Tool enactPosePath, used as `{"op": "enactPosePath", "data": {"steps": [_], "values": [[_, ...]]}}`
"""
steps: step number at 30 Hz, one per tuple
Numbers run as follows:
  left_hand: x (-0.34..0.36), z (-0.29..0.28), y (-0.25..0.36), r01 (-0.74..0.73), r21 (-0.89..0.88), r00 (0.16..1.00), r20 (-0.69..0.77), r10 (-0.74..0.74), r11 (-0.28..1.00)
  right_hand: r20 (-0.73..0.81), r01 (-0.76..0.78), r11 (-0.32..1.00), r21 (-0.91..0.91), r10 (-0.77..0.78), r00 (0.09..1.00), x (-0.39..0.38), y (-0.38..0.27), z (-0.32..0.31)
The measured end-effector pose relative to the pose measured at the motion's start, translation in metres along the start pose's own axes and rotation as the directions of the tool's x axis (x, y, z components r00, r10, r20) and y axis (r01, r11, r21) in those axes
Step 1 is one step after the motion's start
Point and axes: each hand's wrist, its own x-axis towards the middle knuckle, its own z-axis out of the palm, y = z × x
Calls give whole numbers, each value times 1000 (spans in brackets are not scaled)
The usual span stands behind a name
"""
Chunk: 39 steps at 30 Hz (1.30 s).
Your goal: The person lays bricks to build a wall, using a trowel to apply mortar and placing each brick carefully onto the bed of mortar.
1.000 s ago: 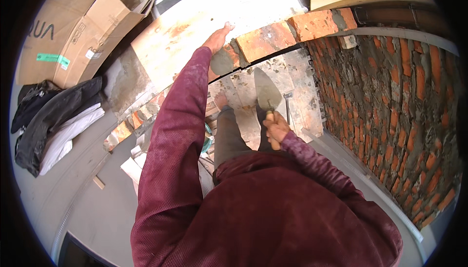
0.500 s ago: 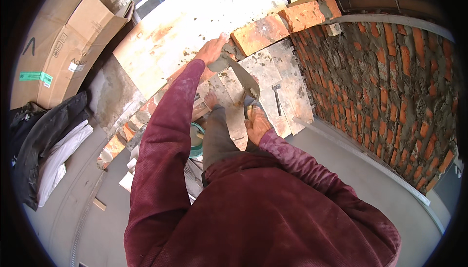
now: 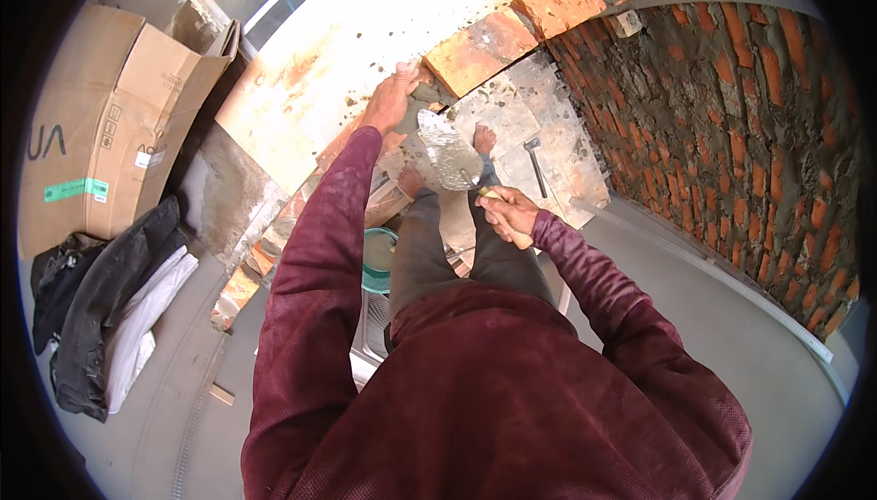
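My right hand point(image 3: 510, 214) is closed around the wooden handle of a trowel point(image 3: 449, 151). The wet, shiny blade points away from me, its broad face turned up, and its tip comes near the grey mortar point(image 3: 422, 96) on the low brick course. Beside that mortar, my left hand point(image 3: 391, 100) lies with fingers stretched out at the edge of a pale board point(image 3: 311, 71), gripping nothing visible. Just right of the fingers sits an orange brick point(image 3: 481, 51), with another brick point(image 3: 568, 4) beyond it in line.
A hammer point(image 3: 536, 168) lies on the stained boards by my bare feet. A rough brick wall point(image 3: 713, 135) rises at right, with a long metal strip point(image 3: 713, 267) along its foot. At left are cardboard boxes point(image 3: 137, 116), clothes point(image 3: 119, 308) and a teal bucket point(image 3: 376, 272).
The trowel has rolled from nearly edge-on to face up, and its blade has swung left. My right hand has shifted right. My left hand stays beside the mortar.
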Motion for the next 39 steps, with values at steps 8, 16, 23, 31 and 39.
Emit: {"op": "enactPosePath", "data": {"steps": [8, 16, 23, 31, 39], "values": [[13, -24, 2, -40, 78, 998, -46, 44, 996, -154, 177, 363, -915, -718, 679, -2, 28, 34], [3, -9, -11, 29, 116, 999, -39, -24, 993, -411, -110, 485, -868, -576, 707, 23, 35, 34], [8, -5, -24, 51, 147, 998, -35, -46, 988, -392, -17, 537, -844, -593, 703, 69, 56, 34], [-1, -3, -21, 29, 97, 997, -72, -22, 995, -376, 89, 596, -798, -608, 699, 51, 4, 59], [7, -8, -21, -23, 123, 1000, -15, 25, 992, -156, 70, 949, -307, -123, 980, -15, 1, 14]]}}
